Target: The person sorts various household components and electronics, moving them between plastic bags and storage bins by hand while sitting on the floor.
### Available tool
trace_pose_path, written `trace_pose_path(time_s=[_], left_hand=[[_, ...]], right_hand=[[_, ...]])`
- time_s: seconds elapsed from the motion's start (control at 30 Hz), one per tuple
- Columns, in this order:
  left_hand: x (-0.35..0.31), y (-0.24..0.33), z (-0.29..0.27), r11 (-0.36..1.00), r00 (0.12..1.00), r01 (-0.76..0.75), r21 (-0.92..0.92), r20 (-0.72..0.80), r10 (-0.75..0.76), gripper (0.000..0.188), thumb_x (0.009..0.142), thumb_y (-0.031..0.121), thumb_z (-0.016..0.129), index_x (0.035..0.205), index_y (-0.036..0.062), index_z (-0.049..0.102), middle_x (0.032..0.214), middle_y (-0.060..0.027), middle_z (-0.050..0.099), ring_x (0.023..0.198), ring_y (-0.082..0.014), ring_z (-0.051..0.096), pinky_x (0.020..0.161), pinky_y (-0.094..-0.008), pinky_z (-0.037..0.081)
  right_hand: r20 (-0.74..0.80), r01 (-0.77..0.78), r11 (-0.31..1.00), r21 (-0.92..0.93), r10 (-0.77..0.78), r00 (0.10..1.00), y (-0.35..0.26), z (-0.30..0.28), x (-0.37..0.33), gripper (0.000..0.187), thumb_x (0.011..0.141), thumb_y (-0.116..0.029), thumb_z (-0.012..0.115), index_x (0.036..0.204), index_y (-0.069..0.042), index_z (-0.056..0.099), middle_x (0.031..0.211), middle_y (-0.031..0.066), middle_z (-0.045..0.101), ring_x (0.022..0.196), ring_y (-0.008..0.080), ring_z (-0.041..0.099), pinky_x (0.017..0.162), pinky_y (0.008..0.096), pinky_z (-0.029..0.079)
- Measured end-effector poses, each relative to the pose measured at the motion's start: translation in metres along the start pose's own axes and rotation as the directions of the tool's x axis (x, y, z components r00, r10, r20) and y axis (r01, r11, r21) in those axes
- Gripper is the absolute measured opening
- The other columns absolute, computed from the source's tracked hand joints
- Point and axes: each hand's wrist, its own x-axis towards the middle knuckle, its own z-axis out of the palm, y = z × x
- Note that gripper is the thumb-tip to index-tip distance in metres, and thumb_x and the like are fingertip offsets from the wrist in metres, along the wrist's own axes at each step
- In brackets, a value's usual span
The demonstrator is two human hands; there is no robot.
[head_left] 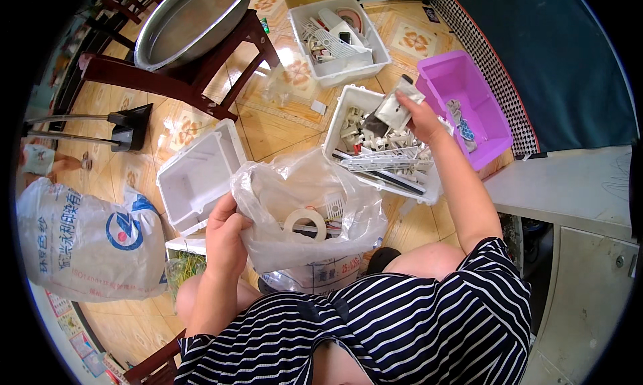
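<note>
My left hand (pixel 226 232) is closed on the rim of a translucent plastic bag (pixel 268 184), which stands open between my legs. Inside the bag lies a cream-coloured ring (pixel 291 220), like a tape roll, with white plastic pieces beside it. In my right hand (pixel 423 121) is a small flat plastic packet (pixel 395 110), whitish with a dark part; its contents cannot be made out. The packet is held over a white bin (pixel 433 189) heaped with white plastic fittings and strips.
Beyond stands another white bin (pixel 365 71) of mixed parts, with a purple bin (pixel 495 117) holding cloth to the right. A white bin (pixel 201 174), a stuffed sack (pixel 87 251) and a dustpan (pixel 132 127) are left. A metal basin (pixel 194 30) rests on a wooden stool (pixel 228 84). A cabinet (pixel 583 284) flanks my right.
</note>
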Motion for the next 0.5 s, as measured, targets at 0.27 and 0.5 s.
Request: trace_pose_path(time_s=[0.27,0.5], left_hand=[[0.001,0.001,-0.004,0.999,0.999,-0.033,-0.014,-0.016,0.033,0.059,0.07,-0.007,0.044,0.128,-0.0033,0.053,0.121,-0.0101,0.059,0.109,-0.0188,0.056,0.094,-0.03,0.044],[-0.003,0.001,-0.018,0.995,0.998,-0.036,0.09,-0.051,0.041,0.054,0.072,-0.006,0.045,0.124,-0.0025,0.057,0.116,-0.0089,0.063,0.104,-0.0169,0.058,0.092,-0.0285,0.044]], right_hand=[[0.756,0.497,0.647,-0.578,0.196,0.624,0.024,0.15,-0.085,0.034,0.096,-0.032,0.054,0.119,-0.009,0.062,0.111,0.0133,0.065,0.102,0.0223,0.062,0.09,0.0341,0.048],[0.596,0.484,0.35,-0.802,0.531,0.603,-0.025,0.087,-0.069,0.034,0.092,-0.033,0.055,0.096,-0.001,0.065,0.087,0.0173,0.067,0.082,0.0309,0.064,0.074,0.0403,0.049]])
